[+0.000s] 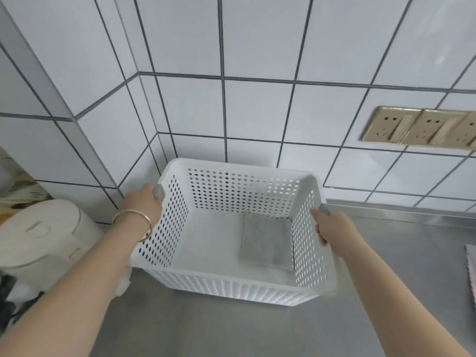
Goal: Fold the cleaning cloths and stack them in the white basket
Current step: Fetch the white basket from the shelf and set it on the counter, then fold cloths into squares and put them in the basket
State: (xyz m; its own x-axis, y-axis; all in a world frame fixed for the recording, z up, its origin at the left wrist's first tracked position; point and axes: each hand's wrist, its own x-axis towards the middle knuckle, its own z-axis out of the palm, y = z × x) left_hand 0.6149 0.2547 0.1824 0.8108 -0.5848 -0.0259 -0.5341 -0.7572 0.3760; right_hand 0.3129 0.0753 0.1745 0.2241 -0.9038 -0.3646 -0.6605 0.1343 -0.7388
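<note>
A white perforated basket stands on the steel counter in the corner of the tiled wall. A folded grey cloth lies flat on its floor, toward the right side. My left hand grips the basket's left rim, thumb on top. My right hand grips the right rim, thumb over the edge. The edge of a pink cloth shows on the counter at the far right.
A cream-coloured lidded appliance sits left of the basket, with dark items below it. Gold wall sockets are mounted on the tiles at the right. The steel counter stretches in front and to the right.
</note>
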